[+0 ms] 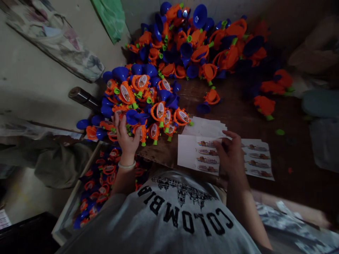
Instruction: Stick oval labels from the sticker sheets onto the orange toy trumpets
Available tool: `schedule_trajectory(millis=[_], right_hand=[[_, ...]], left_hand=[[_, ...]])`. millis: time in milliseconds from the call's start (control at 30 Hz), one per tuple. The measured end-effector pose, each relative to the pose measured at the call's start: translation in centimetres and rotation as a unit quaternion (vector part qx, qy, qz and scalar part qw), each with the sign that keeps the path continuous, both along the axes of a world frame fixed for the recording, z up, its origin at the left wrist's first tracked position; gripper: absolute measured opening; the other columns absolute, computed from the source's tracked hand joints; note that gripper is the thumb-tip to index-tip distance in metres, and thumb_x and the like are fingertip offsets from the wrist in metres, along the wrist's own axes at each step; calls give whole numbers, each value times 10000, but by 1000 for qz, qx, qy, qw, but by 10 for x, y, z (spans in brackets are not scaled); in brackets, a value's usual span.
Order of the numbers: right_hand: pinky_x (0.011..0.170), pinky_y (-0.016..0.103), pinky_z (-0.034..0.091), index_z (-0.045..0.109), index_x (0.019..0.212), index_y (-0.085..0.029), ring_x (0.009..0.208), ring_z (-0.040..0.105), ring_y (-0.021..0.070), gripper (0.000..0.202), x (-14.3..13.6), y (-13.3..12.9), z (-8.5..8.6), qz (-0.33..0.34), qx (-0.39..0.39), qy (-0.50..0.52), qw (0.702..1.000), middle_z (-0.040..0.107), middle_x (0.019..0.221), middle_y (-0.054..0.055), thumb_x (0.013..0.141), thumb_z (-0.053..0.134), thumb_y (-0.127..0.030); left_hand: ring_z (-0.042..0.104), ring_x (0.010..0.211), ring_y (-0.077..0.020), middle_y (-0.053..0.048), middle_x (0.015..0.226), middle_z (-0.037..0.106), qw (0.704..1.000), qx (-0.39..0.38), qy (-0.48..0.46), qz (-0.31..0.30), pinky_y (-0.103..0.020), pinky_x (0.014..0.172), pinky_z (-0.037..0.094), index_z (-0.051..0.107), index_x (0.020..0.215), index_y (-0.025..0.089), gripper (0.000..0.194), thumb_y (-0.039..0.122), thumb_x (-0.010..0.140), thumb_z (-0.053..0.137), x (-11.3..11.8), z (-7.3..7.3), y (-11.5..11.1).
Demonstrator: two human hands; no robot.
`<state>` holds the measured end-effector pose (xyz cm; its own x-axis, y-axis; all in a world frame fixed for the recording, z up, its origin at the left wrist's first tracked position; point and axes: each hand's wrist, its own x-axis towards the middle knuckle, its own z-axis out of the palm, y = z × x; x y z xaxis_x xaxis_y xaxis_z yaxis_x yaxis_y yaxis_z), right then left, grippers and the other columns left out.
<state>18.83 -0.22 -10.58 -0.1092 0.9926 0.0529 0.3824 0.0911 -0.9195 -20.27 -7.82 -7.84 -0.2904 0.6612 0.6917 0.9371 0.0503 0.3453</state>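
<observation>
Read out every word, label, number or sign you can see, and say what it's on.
"COLOMBIA": the grey shirt.
Oval labels on toy horns: too small to read.
Sticker sheets: too small and blurred.
Printed paper at the lower left: unreadable.

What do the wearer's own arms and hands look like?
Both bare, no gloves. Left hand: pale, rounded bangle at the wrist. Right hand: no bracelet visible. Left sleeve is grey, leaving the forearm uncovered, matching the grey shirt with black "COLOMBIA" lettering. No cables seen.
</observation>
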Motion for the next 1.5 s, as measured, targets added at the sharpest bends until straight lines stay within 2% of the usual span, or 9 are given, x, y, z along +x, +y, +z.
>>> schedule_trajectory(millis=[100, 200, 267, 367, 500, 733, 1167, 1367, 1500], right_hand=[[545, 307, 561, 449, 1229, -303, 651, 628, 181, 451, -2, -1, 1, -13, -67, 74, 995, 571, 762, -63, 878, 703, -426], [554, 266, 478, 485, 1009, -287, 619, 575, 143, 348, -9, -7, 7, -22, -45, 54, 997, 543, 721, -80, 814, 752, -393], [579, 253, 435, 497, 899, -268, 623, 553, 123, 287, -16, -13, 14, 0, -17, 33, 999, 554, 713, -74, 823, 750, -378], [606, 247, 442, 551, 873, -255, 638, 559, 118, 183, -27, -23, 25, 47, 2, 34, 998, 593, 713, -62, 891, 704, -354], [618, 242, 492, 645, 921, -251, 673, 601, 128, 57, -32, -32, 41, 58, 31, 26, 998, 673, 777, -33, 912, 676, -298], [663, 268, 562, 737, 1111, -273, 712, 663, 141, 212, -18, -32, 47, 46, 44, 15, 998, 715, 833, -22, 901, 716, -295], [817, 351, 602, 797, 1078, -287, 878, 751, 200, 162, -9, -34, 57, 22, 116, -42, 992, 820, 971, 29, 941, 713, -267], [755, 325, 602, 772, 949, -264, 818, 743, 178, 80, -5, -37, 56, 12, 199, -55, 978, 795, 874, 7, 951, 714, -209], [696, 279, 586, 773, 1002, -260, 783, 716, 152, 136, -5, -40, 48, -10, 331, -82, 940, 758, 859, 5, 949, 717, -148]], left_hand=[[332, 1633, -352, -243, 1685, 410, 998, 55, 10, -7, -563, 1308, 335, 486, 1538, 200, 670, 413, 950, 728, 18, -5, -12], [626, 1418, -276, -158, 1469, 665, 994, 60, -48, -81, -460, 1176, 524, 626, 1384, 238, 400, 301, 992, 674, 52, 3, -14], [763, 1171, -206, -87, 1244, 786, 976, -22, -120, -181, -369, 1039, 610, 684, 1279, 250, 264, 284, 1020, 639, 83, 12, -9], [791, 1064, -184, -88, 1197, 805, 922, -141, -171, -318, -315, 940, 643, 673, 1290, 223, 315, 346, 1001, 685, 125, 25, 9], [806, 933, -159, -50, 1038, 831, 868, -214, -184, -408, -275, 854, 639, 680, 1293, 225, 308, 238, 985, 691, 155, 36, 34], [780, 857, -132, -21, 948, 810, 835, -226, -240, -441, -221, 749, 600, 706, 1216, 230, 305, 115, 938, 656, 160, 47, 53], [677, 697, -103, 5, 824, 747, 809, -257, -302, -434, -210, 621, 505, 660, 1154, 212, 237, 153, 926, 628, 187, 61, 59], [705, 769, -123, -10, 889, 752, 805, -273, -283, -443, -237, 680, 527, 666, 1153, 219, 228, 191, 928, 641, 190, 66, 53], [714, 855, -132, -13, 915, 735, 793, -286, -313, -438, -239, 747, 530, 661, 1099, 208, 189, 166, 920, 616, 195, 69, 52]])
